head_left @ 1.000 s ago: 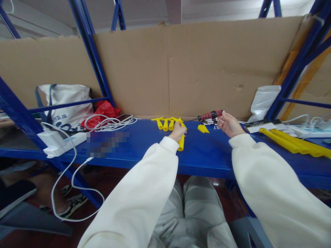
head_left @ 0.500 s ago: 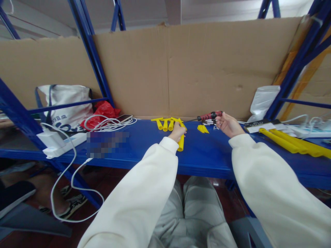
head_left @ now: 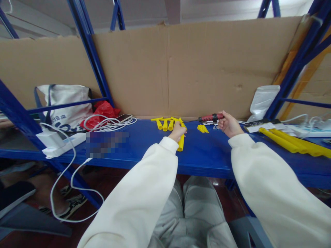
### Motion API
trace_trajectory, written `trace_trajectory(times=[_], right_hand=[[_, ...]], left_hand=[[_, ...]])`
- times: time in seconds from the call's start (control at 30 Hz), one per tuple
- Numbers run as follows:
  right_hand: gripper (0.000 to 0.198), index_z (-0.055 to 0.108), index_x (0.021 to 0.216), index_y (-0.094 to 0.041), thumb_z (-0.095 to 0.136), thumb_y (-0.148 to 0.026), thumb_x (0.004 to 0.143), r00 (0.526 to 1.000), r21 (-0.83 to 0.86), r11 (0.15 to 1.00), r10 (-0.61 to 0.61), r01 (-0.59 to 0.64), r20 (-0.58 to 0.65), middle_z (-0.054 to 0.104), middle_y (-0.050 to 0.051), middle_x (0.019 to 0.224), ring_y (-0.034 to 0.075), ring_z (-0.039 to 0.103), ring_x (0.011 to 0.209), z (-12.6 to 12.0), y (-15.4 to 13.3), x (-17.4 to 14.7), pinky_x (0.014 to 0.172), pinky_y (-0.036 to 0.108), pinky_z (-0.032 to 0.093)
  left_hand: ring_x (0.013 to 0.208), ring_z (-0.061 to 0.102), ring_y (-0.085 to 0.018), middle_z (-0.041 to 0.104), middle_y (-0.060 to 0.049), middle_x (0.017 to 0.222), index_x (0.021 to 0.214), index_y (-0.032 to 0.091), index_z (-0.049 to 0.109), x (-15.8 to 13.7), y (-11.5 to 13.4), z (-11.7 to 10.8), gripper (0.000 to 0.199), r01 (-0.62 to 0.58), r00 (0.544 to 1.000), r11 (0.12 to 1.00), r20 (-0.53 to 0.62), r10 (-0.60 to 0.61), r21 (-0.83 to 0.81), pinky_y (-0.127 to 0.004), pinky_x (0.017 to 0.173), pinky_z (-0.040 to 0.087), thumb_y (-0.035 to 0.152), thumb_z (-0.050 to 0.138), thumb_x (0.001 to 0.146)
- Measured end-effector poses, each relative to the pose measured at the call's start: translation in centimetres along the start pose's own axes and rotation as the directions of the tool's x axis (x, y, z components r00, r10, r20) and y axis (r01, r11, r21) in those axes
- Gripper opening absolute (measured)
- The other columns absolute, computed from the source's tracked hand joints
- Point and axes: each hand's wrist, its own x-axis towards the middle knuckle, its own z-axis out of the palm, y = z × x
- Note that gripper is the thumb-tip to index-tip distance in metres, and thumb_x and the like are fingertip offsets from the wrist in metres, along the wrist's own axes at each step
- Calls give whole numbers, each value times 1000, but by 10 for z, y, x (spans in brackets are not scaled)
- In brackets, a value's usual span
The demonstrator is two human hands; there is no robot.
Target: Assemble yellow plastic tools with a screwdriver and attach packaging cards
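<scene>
My left hand (head_left: pixel 178 131) is closed around a yellow T-shaped piece with a tubular stem (head_left: pixel 181 144), holding it on the blue shelf top (head_left: pixel 144 144). My right hand (head_left: pixel 229 124) grips the end of a screwdriver (head_left: pixel 209 118) with a red and black handle. Its thin shaft points left and reaches the top of the held yellow piece; the tip is too small to make out. Just behind my left hand lie several similar yellow T-shaped pieces (head_left: pixel 159 124). Small flat yellow parts (head_left: pixel 203 128) lie in a pile between my hands.
Long yellow tubes (head_left: pixel 292 144) and a black-and-white box (head_left: pixel 262 125) lie at the right. White cables (head_left: pixel 113 124), a red bag (head_left: pixel 104 111), a cloth tote (head_left: pixel 69 103) and a power strip (head_left: pixel 64 144) sit at the left. A cardboard sheet (head_left: pixel 207 69) stands along the back.
The screwdriver handle has turned, and the fingers of my right hand have shifted slightly on its end. My left hand and the yellow piece stay in place.
</scene>
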Motion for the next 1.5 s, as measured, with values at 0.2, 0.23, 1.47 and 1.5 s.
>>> trace_trajectory(times=[0.2, 0.23, 1.47, 1.5], right_hand=[[24, 58, 82, -23, 74, -39, 75, 999, 36, 999, -40, 41, -34, 60, -5, 60, 7, 50, 46, 8, -4, -6, 44, 19, 43], [24, 57, 79, -22, 75, -36, 74, 999, 35, 999, -37, 39, -38, 62, -5, 63, 6, 51, 47, 8, -5, -7, 46, 19, 45], [34, 53, 73, -22, 80, -42, 68, 998, 23, 998, -55, 56, -24, 49, -7, 50, 6, 43, 41, 8, -3, -7, 39, 17, 38], [34, 53, 73, -21, 80, -42, 68, 998, 22, 998, -56, 56, -30, 47, -7, 49, 6, 43, 41, 9, -3, -6, 39, 17, 37]], left_hand=[[82, 67, -17, 64, -11, 107, 120, 16, 50, -1, 1, 0, 50, -3, 1000, 1000, 6, 3, -8, -21, 52, 48, -2, 53, 74], [82, 67, -17, 64, -11, 108, 120, 16, 50, -1, 1, 0, 50, -4, 1000, 1000, 6, 4, -8, -20, 52, 47, -2, 53, 74], [76, 65, -15, 62, -11, 110, 125, 16, 45, -4, 1, 0, 56, 5, 1000, 1000, 1, -5, -12, -18, 47, 44, -2, 52, 73], [77, 65, -15, 62, -11, 109, 125, 17, 46, -4, 1, 0, 55, 2, 1000, 1000, 4, -2, -10, -18, 46, 43, -2, 52, 73]])
